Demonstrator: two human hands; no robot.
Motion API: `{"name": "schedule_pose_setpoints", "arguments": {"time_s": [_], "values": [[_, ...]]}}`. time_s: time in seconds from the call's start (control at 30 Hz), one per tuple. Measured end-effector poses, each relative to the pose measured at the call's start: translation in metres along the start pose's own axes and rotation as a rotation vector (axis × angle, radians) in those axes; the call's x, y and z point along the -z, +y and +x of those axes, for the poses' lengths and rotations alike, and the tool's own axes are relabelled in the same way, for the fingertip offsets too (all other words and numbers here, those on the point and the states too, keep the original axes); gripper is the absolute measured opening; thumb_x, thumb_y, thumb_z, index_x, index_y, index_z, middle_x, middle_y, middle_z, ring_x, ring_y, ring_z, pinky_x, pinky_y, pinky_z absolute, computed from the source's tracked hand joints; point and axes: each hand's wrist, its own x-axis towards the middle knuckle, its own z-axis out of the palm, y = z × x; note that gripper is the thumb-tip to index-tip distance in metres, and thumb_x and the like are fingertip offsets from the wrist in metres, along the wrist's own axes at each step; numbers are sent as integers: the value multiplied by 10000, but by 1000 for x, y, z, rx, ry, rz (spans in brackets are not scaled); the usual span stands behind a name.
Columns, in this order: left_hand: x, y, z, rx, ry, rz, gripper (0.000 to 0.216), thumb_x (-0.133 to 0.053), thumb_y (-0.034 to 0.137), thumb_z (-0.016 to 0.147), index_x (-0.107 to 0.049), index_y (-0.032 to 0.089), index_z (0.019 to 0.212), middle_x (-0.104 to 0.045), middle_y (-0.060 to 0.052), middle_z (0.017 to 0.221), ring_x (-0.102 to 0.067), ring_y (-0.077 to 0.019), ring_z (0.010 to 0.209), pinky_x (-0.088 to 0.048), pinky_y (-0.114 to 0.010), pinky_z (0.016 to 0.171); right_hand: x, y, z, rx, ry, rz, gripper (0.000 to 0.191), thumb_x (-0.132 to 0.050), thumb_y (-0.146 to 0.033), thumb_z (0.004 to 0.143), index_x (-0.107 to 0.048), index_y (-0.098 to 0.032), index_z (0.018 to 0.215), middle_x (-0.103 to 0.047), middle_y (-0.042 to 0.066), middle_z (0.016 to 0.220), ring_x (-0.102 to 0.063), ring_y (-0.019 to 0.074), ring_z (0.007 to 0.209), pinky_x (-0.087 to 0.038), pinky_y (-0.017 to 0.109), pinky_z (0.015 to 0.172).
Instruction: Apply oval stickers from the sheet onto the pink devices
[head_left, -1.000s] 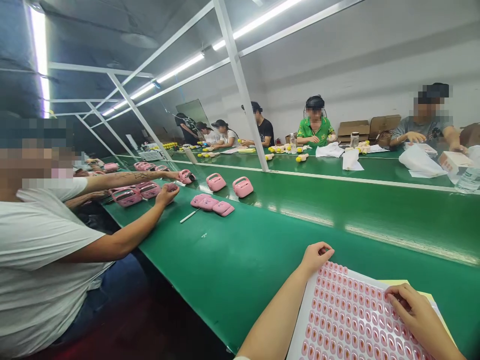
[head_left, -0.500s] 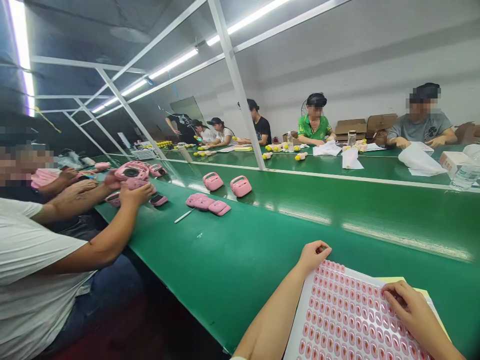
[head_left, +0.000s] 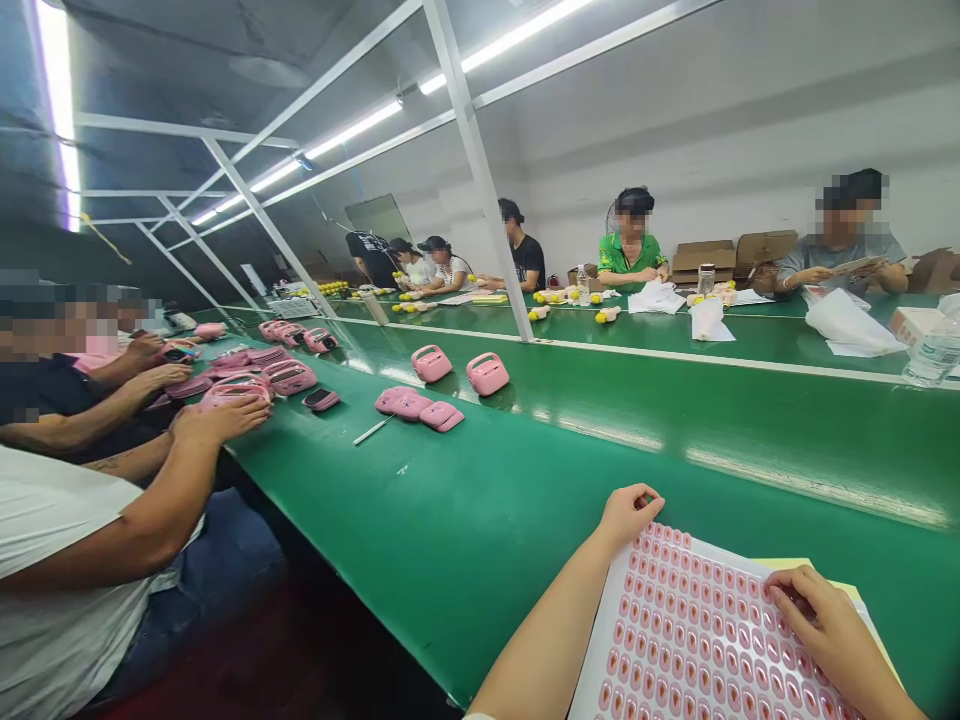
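A white sheet (head_left: 697,640) covered with rows of small pink stickers lies on the green table (head_left: 480,520) in front of me. My left hand (head_left: 628,512) rests on the sheet's far left corner with its fingers curled, pinning it down. My right hand (head_left: 821,620) lies on the sheet's right part, fingertips pressed together on one sticker near the top edge. A yellow sheet (head_left: 840,583) shows beneath the white one.
Pink toy housings (head_left: 486,373) and flat pink parts (head_left: 420,408) lie further along the table, beside a white stick (head_left: 373,431). A person in a white shirt (head_left: 60,610) works at my left with more pink housings (head_left: 236,390). Other people sit across, with cardboard boxes (head_left: 735,255) behind them.
The person at my left has drawn both arms back from the middle of the table and now holds a pink housing close by. My own hands have hardly moved.
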Motion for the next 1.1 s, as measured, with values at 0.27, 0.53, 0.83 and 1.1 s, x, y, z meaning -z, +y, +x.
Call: {"name": "schedule_pose_setpoints", "arguments": {"time_s": [0.27,0.53,0.83,1.1], "values": [[-2,2,3,7,-8,31,217,-509,333,858,-589,147,937,-623,-29,907,-600,-147,760,-508,-338,688,-8,30,3,44,14,4,302,-501,-498,708,-652,-237,710,-660,57,751,-625,199,651,-518,292,596],[-2,3,4,14,-2,51,218,-511,339,857,-592,148,922,-625,-25,886,-600,-145,752,-506,-337,688,-13,47,4,59,17,-13,347,-475,-530,737,-646,-228,747,-663,64,776,-627,199,668,-521,287,590],[0,3,0,-8,10,36,220,-501,334,863,-586,150,947,-621,-33,922,-599,-148,768,-507,-341,694,2,5,3,41,10,-19,294,-453,-459,730,-637,-238,670,-661,54,722,-620,190,627,-519,293,580],[-4,0,-3,-53,91,8,211,-502,325,863,-584,157,961,-615,-40,960,-596,-157,808,-504,-353,720,-3,2,1,18,1,-4,274,-439,-409,764,-637,-229,702,-650,63,733,-588,199,642,-472,320,596]]}}
